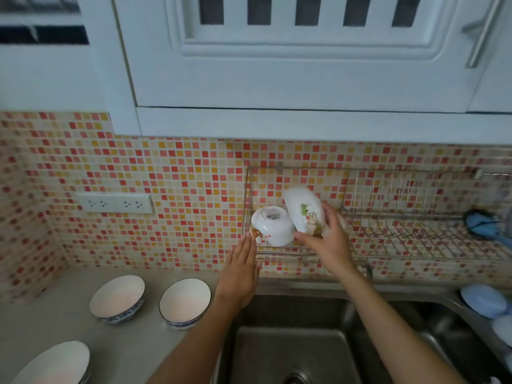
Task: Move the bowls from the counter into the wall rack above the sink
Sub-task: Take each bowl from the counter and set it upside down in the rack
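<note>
A wire wall rack (388, 217) hangs on the tiled wall above the sink. At its left end a white bowl (273, 227) with a picture on its side lies upside down. My right hand (324, 239) holds a second white picture bowl (303, 210) tilted on edge in the rack, just right of the first. My left hand (242, 273) is flat and empty, its fingertips at the rack's lower left corner. Two white bowls with blue rims stand upright on the counter, one (117, 299) left of the other (185, 303). A third (55, 364) shows at the bottom left corner.
A steel sink (304, 342) lies below the rack. A blue cloth (482, 224) hangs at the rack's right end. Blue and white items (483, 300) sit at the sink's right edge. A double socket (115, 203) is on the wall at left. White cupboards hang overhead.
</note>
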